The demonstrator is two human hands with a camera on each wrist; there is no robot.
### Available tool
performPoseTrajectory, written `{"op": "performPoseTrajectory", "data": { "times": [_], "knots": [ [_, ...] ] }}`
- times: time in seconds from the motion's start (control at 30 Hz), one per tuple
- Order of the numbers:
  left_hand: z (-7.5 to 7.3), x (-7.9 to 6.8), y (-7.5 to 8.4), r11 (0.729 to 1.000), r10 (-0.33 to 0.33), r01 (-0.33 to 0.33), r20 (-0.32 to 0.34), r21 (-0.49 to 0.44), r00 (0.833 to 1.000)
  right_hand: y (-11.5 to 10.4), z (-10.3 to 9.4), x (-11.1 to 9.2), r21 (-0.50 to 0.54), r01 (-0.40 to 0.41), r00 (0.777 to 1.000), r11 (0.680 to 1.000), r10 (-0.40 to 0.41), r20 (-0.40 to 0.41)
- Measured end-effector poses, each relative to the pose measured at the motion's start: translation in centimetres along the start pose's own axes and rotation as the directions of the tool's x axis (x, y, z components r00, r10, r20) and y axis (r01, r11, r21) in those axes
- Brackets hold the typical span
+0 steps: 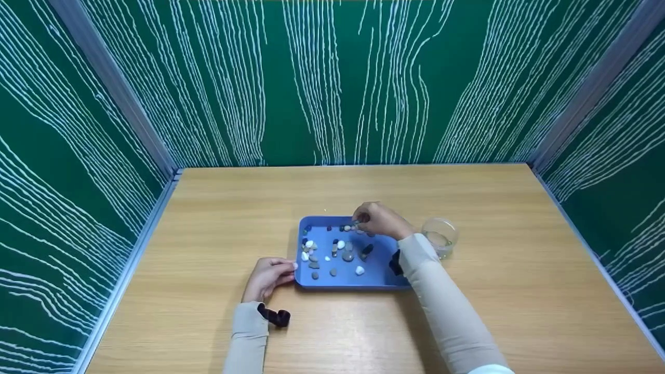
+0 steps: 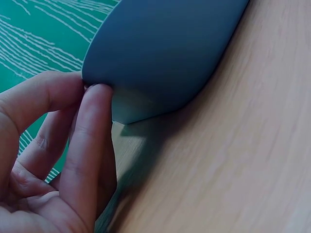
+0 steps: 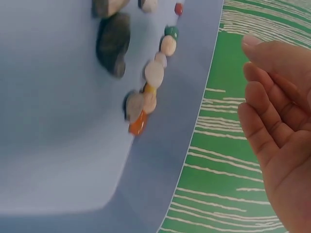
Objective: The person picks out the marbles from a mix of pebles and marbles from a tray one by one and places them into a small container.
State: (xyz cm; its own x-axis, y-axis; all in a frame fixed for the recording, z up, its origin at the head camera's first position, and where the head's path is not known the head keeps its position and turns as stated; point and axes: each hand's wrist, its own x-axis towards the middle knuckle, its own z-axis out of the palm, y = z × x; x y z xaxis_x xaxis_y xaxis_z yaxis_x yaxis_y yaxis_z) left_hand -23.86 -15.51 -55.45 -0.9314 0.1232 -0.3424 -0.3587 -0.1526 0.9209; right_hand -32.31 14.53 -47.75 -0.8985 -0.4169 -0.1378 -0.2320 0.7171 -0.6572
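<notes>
A blue tray (image 1: 382, 265) lies on the table with many small stones scattered in it. My left hand (image 1: 269, 278) pinches the tray's left rim; the left wrist view shows thumb and finger at the tray wall (image 2: 160, 43). Over the far rim hovers my right hand (image 1: 382, 219), fingers loosely bent, nothing visible between them in the right wrist view. Close to it along the far wall runs a row of pebbles, including a cream pebble (image 3: 154, 74), a green pebble (image 3: 171, 32) and an orange pebble (image 3: 138, 124). A white stone (image 1: 360, 270) lies near the front.
Right of the tray stands a clear round container (image 1: 440, 236), partly behind the right sleeve, with a little something at its bottom. Green walls (image 1: 353, 104) with white wavy lines enclose the wooden table (image 1: 519, 270) at the back and sides.
</notes>
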Motion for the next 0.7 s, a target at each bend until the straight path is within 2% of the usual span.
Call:
{"op": "performPoseTrajectory", "data": {
  "times": [0.17, 0.47, 0.7],
  "knots": [
    [-0.2, 0.4, -0.5, 1.000, 0.000, 0.000, -0.024, -0.001, 1.000, 0.7, -0.7, -0.6, 0.020, -0.008, 1.000, 1.000, 0.008, -0.001],
    [-0.1, 0.3, -0.4, 1.000, -0.002, 0.002, -0.022, -0.001, 1.000, 2.5, -2.2, -2.2, -0.018, -0.013, 0.998, 1.000, 0.012, -0.065],
    [-0.1, 0.2, -0.3, 1.000, -0.014, 0.014, -0.028, -0.002, 0.999, 4.0, -3.0, -3.2, -0.016, -0.051, 0.996, 0.999, 0.049, -0.074]
  ]
}}
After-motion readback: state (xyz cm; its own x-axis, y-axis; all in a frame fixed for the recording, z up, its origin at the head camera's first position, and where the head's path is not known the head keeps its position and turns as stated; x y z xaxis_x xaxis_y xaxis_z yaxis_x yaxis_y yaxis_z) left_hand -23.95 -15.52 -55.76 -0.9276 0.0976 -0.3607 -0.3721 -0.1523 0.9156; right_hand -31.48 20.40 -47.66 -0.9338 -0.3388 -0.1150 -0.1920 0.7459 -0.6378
